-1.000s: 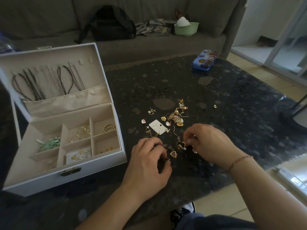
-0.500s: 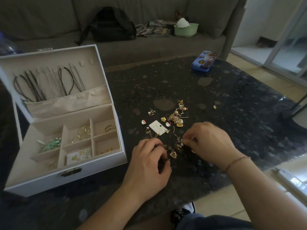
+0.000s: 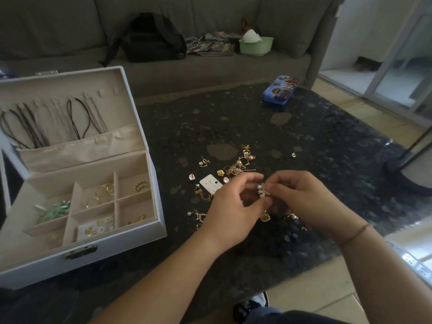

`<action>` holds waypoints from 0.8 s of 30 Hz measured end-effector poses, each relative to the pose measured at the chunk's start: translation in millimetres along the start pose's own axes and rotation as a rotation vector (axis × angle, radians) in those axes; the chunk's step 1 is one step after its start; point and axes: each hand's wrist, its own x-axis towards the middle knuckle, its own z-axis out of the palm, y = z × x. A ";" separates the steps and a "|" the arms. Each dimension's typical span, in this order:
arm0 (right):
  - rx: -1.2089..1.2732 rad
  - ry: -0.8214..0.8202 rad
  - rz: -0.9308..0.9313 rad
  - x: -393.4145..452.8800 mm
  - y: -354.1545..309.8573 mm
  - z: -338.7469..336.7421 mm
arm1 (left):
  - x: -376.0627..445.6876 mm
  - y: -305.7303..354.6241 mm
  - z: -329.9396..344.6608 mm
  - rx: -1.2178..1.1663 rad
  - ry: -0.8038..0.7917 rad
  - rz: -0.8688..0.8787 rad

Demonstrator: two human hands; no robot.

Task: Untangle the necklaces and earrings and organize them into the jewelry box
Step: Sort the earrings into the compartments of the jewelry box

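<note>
Gold earrings (image 3: 240,166) lie loose on the dark bench (image 3: 327,141) just beyond the hands, so the sorting seems partly done: the jewelry box (image 3: 140,237), well to the left of the left hand (image 3: 230,213), already has necklaces (image 3: 30,127) hanging in its lid and some pieces in its compartments. Both hands are raised together, fingers pinched on one small pearl earring (image 3: 262,191) between them; the right hand (image 3: 308,199) grips its top.
</note>
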 end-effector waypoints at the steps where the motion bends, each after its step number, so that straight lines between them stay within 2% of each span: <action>1: 0.050 -0.006 0.016 0.0 0.9 -1.2 | 1.7 -1.5 2.0 -0.029 0.019 -0.005; 3: 0.139 -0.014 0.041 1.2 3.5 -4.0 | 3.2 -4.3 5.3 -0.047 0.037 -0.021; 8: 0.408 0.084 0.118 4.1 11.0 -16.3 | 6.6 -4.1 13.3 0.010 0.052 0.003; 10: 0.425 0.087 0.167 3.8 14.0 -24.6 | 10.6 -0.5 15.9 0.074 0.012 0.025; 13: 0.125 0.195 0.240 4.1 27.4 -42.1 | 12.9 3.0 10.7 0.248 -0.030 0.094; 15: -0.060 0.179 0.303 2.8 35.4 -50.7 | 6.6 2.9 0.8 0.328 -0.009 0.147; 19: -0.175 0.033 0.317 2.4 42.2 -52.9 | -17.0 -3.0 -23.0 0.473 -0.066 0.214; 24: -0.338 0.101 0.196 7.4 46.8 -45.5 | -39.1 -8.3 -45.2 0.585 -0.134 0.326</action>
